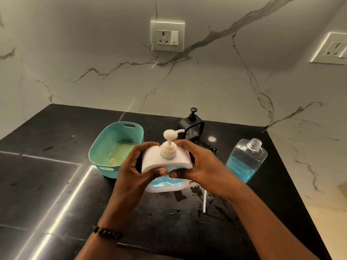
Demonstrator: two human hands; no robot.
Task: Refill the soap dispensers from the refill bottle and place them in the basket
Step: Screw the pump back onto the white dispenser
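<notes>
A white soap dispenser (165, 162) with a cream pump head and blue soap in its lower part stands at the middle of the black counter. My left hand (131, 166) grips its left side and my right hand (199, 164) grips its right side, thumbs meeting at the front. The teal basket (105, 147) sits just behind and to the left, with nothing in it. A black soap dispenser (191, 126) stands behind near the wall. The clear refill bottle (246, 160) stands uncapped at the right, roughly half full of blue liquid.
The black counter (47, 175) has wet patches and droplets in front of the white dispenser. A marble wall with two sockets (167, 36) rises behind. The counter's right edge (293, 184) drops off beside the refill bottle.
</notes>
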